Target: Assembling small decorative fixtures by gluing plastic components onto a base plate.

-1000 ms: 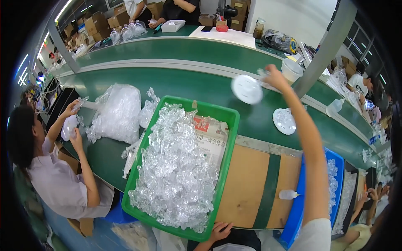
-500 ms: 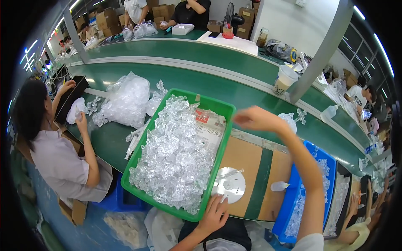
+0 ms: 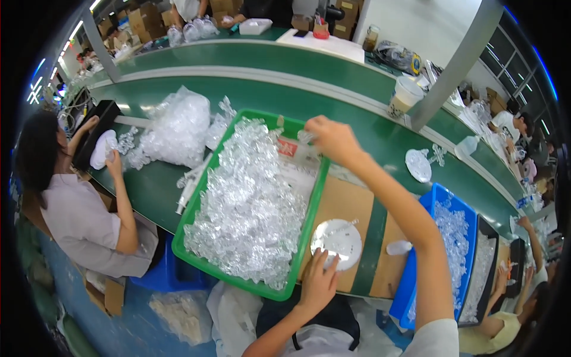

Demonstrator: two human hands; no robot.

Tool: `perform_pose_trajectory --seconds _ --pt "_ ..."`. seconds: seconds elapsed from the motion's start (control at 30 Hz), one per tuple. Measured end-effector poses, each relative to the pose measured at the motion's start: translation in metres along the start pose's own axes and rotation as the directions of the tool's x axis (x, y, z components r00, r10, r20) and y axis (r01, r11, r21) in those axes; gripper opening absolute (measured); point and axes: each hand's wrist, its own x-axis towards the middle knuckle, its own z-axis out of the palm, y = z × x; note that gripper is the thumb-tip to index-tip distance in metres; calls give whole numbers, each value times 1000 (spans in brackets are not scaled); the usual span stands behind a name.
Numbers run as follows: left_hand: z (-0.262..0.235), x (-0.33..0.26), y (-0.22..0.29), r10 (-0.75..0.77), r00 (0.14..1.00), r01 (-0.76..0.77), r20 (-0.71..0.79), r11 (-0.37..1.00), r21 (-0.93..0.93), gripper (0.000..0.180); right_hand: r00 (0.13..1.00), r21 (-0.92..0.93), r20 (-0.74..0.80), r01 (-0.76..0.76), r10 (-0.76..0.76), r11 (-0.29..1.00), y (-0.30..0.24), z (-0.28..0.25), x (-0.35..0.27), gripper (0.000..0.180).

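Observation:
A green tray (image 3: 239, 279) holds a heap of clear plastic pieces (image 3: 250, 202), with newspaper (image 3: 297, 178) showing at its far right. Over that corner, my right hand (image 3: 332, 140) is closed, pinching a small clear piece (image 3: 305, 136) whose exact shape is blurred. To the right of the tray a clear round disc (image 3: 339, 241) lies on brown cardboard, a thin clear piece across its far part. Resting at the disc's near edge, my left hand (image 3: 320, 284) has its fingers stretched out and grips nothing.
A small translucent bottle (image 3: 398, 247) lies beside a blue bin (image 3: 437, 196) of clear pieces at right. Beyond are another round clear disc (image 3: 418, 165) and a drink cup (image 3: 404, 95). A bulging clear bag (image 3: 181, 131) stands left of the tray; a co-worker (image 3: 83, 208) sits there.
My right hand has moved left over the tray's far right corner and now pinches a clear piece. The disc and my left hand sit slightly farther right and higher in view.

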Motion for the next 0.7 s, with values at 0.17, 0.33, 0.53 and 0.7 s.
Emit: perform_pose_trajectory --seconds 0.17,0.33,0.53,0.7 --pt "-36 -8 0 -286 882 337 375 -173 -925 35 940 37 -8 341 -341 939 -60 -124 -112 31" --pt "-37 -6 18 -146 839 486 524 -234 -842 33 985 244 150 44 -83 969 -120 -133 -206 33" --pt "-18 -13 13 -307 866 415 394 4 -910 28 704 720 242 -592 668 363 -170 -115 -225 44" --pt "-18 -9 -1 -236 972 204 -18 873 -443 35 490 814 405 -578 772 -60 -156 -41 -255 36"
